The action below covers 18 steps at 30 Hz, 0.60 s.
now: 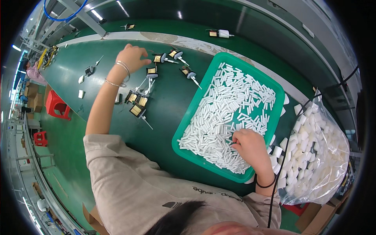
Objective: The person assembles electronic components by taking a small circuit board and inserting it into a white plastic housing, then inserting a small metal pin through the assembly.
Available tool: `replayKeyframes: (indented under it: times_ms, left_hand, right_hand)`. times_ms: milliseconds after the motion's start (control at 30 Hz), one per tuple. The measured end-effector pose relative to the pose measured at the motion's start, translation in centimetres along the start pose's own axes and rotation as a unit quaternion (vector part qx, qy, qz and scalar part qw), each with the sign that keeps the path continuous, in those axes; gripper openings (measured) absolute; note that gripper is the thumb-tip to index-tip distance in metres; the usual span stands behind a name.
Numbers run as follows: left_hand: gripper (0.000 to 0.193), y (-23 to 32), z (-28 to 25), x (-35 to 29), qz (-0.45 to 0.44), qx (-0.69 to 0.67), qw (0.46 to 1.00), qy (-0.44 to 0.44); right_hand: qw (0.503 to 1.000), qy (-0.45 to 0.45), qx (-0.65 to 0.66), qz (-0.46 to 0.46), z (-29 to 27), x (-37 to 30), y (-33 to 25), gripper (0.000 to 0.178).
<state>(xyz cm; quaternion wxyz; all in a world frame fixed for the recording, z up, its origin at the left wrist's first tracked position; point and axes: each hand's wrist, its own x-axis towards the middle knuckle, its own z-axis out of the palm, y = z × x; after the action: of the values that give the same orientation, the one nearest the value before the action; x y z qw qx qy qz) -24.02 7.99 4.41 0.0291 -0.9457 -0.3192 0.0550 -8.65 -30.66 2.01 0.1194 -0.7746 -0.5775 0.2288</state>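
Note:
My left hand [133, 58] hovers over the green bench at the left, thumb and fingers apart, with nothing seen in it. Just right of it lies a small black-and-yellow part with a grey disc and white stem [160, 58]. Several similar parts [138, 105] are scattered below and beside it. My right hand [250, 147] reaches into a green tray [181, 117] of short white tubes [211, 129]. Its fingers are curled together at the tubes' surface; whatever is between the fingertips is hidden.
A clear plastic bag [319, 147] of white foam-like cylinders bulges right of the tray, with a black cable [282, 164] hanging across it. Another part with a white cylinder [223, 33] lies on the strip beyond the bench. Red stools [58, 105] stand at left.

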Motion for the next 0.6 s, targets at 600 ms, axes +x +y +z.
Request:
replayKeyframes:
  times_ms: [600]
  left_hand:
    - [0.042,0.9,-0.6,0.9,0.099,-0.257,0.94,0.203]
  right_hand:
    - [0.995,0.057,0.04,-0.066,-0.1,0.2,-0.3,0.011]
